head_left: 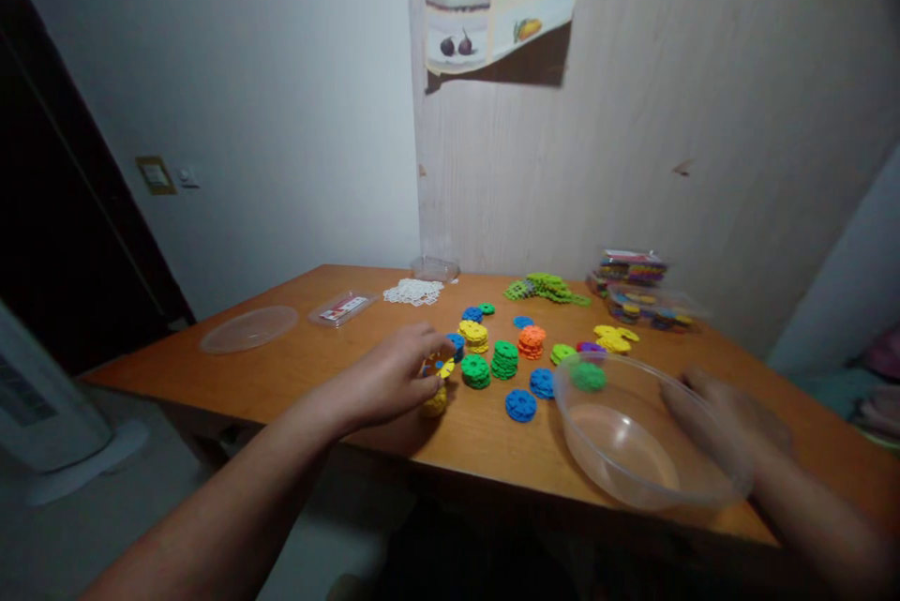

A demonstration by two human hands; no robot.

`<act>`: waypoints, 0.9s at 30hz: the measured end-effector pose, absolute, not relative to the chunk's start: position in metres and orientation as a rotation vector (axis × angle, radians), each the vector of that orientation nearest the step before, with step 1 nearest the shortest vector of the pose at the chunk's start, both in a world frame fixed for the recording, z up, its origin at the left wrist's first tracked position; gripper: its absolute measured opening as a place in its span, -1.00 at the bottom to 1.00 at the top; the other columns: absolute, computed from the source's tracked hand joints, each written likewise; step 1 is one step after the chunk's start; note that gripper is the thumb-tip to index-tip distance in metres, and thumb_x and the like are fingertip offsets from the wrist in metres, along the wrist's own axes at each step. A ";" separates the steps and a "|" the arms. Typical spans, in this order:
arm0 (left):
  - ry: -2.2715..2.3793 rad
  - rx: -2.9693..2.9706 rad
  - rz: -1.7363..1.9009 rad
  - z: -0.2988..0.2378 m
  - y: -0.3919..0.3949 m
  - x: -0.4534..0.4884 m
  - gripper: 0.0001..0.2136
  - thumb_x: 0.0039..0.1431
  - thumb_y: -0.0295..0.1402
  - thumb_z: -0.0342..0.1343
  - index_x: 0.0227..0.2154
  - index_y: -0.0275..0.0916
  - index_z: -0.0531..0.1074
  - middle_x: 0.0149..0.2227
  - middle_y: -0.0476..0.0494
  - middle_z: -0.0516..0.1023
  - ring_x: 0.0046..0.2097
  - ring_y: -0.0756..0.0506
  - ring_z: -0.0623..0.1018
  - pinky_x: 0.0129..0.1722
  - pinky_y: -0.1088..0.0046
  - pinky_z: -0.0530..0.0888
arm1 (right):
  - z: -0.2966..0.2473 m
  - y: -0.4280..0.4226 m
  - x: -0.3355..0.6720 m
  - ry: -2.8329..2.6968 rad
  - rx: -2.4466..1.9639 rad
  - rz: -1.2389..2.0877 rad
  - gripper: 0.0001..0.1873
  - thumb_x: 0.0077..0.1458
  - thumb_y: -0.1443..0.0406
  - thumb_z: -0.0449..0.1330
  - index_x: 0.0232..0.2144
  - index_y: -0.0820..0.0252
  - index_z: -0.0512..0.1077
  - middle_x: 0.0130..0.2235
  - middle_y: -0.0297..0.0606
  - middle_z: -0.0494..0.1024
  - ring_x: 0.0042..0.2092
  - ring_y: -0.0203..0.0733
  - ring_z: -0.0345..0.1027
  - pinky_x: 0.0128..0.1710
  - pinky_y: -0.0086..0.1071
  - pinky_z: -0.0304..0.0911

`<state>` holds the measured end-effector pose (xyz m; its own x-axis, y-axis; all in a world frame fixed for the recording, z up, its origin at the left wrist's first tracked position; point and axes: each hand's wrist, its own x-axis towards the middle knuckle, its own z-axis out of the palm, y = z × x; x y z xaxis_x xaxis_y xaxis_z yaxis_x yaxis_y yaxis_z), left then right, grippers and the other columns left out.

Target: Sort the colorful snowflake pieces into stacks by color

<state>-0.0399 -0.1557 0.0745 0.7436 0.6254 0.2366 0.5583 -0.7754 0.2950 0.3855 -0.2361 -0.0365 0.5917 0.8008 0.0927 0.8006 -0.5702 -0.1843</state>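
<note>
My left hand [394,378] is closed around yellow notched plastic discs [434,402] near the table's front edge; its fingers partly hide them. Just beyond it are a yellow disc stack [473,336], two green stacks [504,360] and an orange stack [532,342]. Blue discs [521,405] lie closer to the front. On the right, my right hand [731,418], slightly blurred, grips the side of a clear plastic bowl [619,456]. The bowl is tilted, and a green stack [588,376] shows through its far rim.
A round clear lid [249,329] and a labelled flat package [344,308] lie on the left. White pieces [413,292] and a linked green shape [545,289] are at the back. Clear boxes [629,271] stand back right. Loose yellow discs [614,338] lie before them.
</note>
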 end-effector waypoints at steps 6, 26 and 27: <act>0.658 2.892 0.447 0.115 -0.164 0.012 -0.73 0.13 -0.39 0.04 -0.08 -0.19 0.41 -0.10 -0.16 0.42 -0.07 -0.12 0.41 -0.07 0.33 0.37 | -0.029 -0.237 0.375 -1.280 -2.619 0.027 -0.51 0.19 0.01 -0.17 -0.32 0.11 0.46 -0.25 -0.03 0.56 -0.25 0.05 0.44 -0.41 -0.26 0.16; 0.149 3.281 -0.513 0.067 -0.174 0.192 -0.67 -0.05 -0.41 0.19 -0.15 -0.15 0.50 -0.12 -0.25 0.57 -0.16 -0.22 0.53 -0.31 0.33 0.43 | -0.027 -0.236 0.374 -1.269 -2.620 -0.046 -0.55 0.21 0.03 -0.16 -0.35 0.08 0.44 -0.30 -0.13 0.58 -0.30 -0.05 0.43 -0.49 -0.35 0.02; 0.134 3.287 -0.527 0.064 -0.172 0.192 -0.67 -0.07 -0.41 0.20 -0.15 -0.16 0.50 -0.12 -0.25 0.58 -0.15 -0.23 0.53 -0.30 0.33 0.44 | -0.027 -0.236 0.374 -1.266 -2.623 -0.045 -0.55 0.21 0.03 -0.16 -0.36 0.08 0.44 -0.30 -0.13 0.58 -0.29 -0.04 0.43 -0.49 -0.35 0.01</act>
